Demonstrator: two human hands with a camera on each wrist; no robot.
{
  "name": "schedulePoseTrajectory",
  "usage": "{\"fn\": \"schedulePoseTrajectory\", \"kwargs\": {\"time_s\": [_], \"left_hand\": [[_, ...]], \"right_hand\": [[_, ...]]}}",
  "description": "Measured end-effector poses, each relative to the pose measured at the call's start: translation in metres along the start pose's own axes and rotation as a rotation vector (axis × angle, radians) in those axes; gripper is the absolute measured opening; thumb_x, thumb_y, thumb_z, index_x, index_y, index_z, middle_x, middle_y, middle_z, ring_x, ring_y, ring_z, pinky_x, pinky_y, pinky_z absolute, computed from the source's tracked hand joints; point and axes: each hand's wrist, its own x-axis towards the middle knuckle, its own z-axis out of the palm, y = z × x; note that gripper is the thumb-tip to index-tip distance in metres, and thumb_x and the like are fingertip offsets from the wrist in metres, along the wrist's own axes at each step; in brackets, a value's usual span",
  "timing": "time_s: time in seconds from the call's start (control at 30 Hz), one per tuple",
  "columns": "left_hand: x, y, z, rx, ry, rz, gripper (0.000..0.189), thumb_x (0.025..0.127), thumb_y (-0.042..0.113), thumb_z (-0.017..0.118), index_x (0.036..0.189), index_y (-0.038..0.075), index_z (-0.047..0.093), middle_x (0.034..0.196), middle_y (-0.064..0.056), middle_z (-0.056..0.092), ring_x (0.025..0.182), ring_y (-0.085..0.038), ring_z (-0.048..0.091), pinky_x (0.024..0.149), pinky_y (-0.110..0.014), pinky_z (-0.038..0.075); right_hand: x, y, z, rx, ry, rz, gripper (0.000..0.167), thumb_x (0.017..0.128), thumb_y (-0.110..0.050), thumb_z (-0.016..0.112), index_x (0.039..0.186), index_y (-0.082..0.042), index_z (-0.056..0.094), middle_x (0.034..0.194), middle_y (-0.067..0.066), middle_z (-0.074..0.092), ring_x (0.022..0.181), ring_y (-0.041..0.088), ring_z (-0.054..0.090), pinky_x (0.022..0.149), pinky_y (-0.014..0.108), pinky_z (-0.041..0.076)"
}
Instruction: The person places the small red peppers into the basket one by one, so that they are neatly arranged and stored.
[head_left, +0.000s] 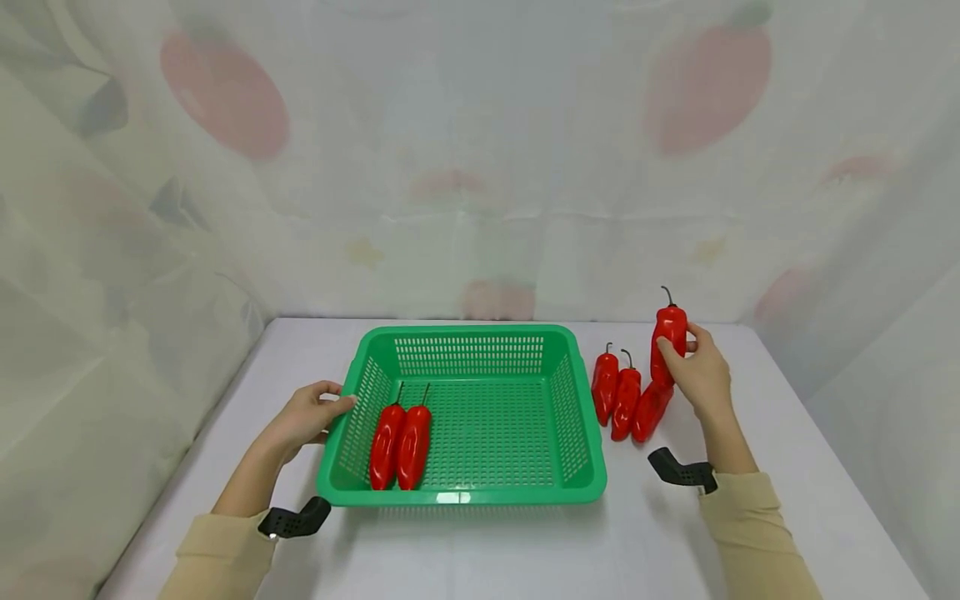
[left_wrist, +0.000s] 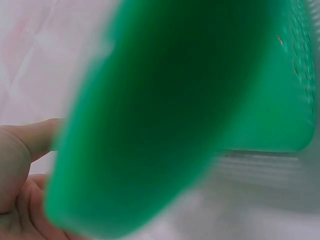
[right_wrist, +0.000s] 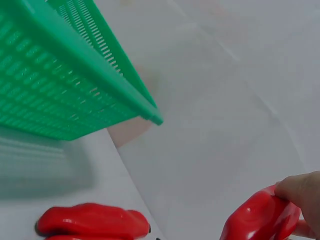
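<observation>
My right hand pinches a red chili pepper by its side, stem pointing up, at the table's right. That same held pepper shows at the lower right of the right wrist view. Just below it, another red pepper lies on the table, beside two more peppers with dark stems. My left hand grips the left rim of a green plastic basket, thumb on the rim. Inside the basket, at its left, two red peppers lie side by side.
The basket stands mid-table on a white tabletop. A pale curtain with faded fruit prints hangs behind the table's back edge, and similar sheeting closes off both sides.
</observation>
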Motion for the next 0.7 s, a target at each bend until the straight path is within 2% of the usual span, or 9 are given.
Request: {"fn": "schedulePoseTrajectory", "kwargs": {"time_s": [0.7], "left_hand": [[-0.002, 0.002, 0.0, -0.002, 0.006, 0.004, 0.047, 0.092, 0.032, 0.056, 0.121, -0.003, 0.04, 0.096, -0.015, 0.064, 0.073, -0.018, 0.065, 0.066, -0.037, 0.056]], "right_hand": [[-0.009, -0.045, 0.01, 0.043, -0.07, -0.124, 0.069, 0.091, -0.042, 0.05, 0.144, -0.005, 0.024, 0.127, 0.026, 0.045, 0.098, 0.036, 0.053, 0.077, 0.047, 0.053]]}}
